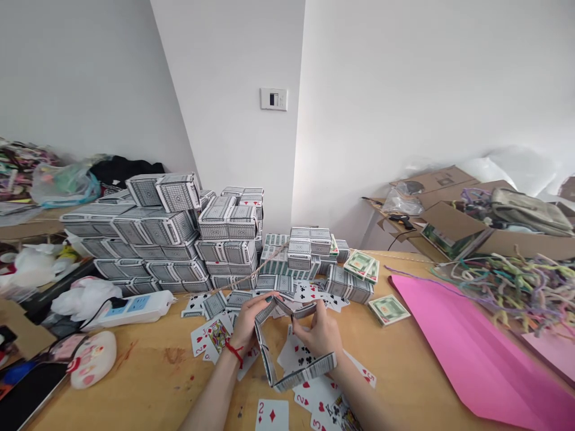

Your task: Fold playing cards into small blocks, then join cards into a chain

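A linked strip of folded playing cards (pixel 266 358) is bent into an angular, open ring above the table. The fingers of my left hand (pixel 250 318) close on its far left part, and a red string bracelet circles that wrist. With thumb and fingers, my right hand (pixel 321 333) grips the far right part of the strip. Its near end hangs loose by my right wrist. Beneath and around the hands lie loose playing cards, among them a two of diamonds (pixel 272 415) in front and a queen (pixel 218 335) to the left.
Stacked folded-card boxes (pixel 166 230) line the table's back left. Banded green-backed decks (pixel 360 266) and a single deck (pixel 389 310) sit at the right. A power strip (pixel 139 307) lies left, pink paper (pixel 476 347) right, with tangled yarn (pixel 494 287) behind it.
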Demonstrator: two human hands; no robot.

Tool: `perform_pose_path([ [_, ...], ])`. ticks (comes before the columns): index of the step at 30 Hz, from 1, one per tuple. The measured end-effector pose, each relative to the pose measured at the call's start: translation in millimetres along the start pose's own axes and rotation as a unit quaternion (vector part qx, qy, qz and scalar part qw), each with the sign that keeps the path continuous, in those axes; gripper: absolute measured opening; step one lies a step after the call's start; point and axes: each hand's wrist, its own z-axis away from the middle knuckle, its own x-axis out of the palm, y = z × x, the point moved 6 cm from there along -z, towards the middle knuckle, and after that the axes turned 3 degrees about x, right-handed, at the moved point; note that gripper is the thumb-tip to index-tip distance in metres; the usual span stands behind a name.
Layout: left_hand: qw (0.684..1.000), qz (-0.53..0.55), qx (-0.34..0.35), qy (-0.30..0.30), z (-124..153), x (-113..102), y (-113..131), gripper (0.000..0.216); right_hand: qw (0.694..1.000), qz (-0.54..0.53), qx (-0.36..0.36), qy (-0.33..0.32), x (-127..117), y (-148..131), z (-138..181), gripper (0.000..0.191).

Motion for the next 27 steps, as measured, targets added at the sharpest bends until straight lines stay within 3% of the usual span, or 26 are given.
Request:
perform_pose_path([
  [18, 0.997, -0.069, 0.023, -0.012, 2, 8, 5, 0.023, 0.996, -0.059, -0.020, -0.057, 2, -10, 4, 0.027],
  [23, 0.998, -0.048, 0.013, -0.023, 2, 7, 1, 0.025, 0.998, -0.024, -0.015, -0.062, 9, -4, 3, 0.035],
  [27, 0.999, -0.051, 0.014, -0.008, 1, 5, 2, 0.024, 0.996, -0.049, -0.015, -0.075, 9, -6, 4, 0.059],
])
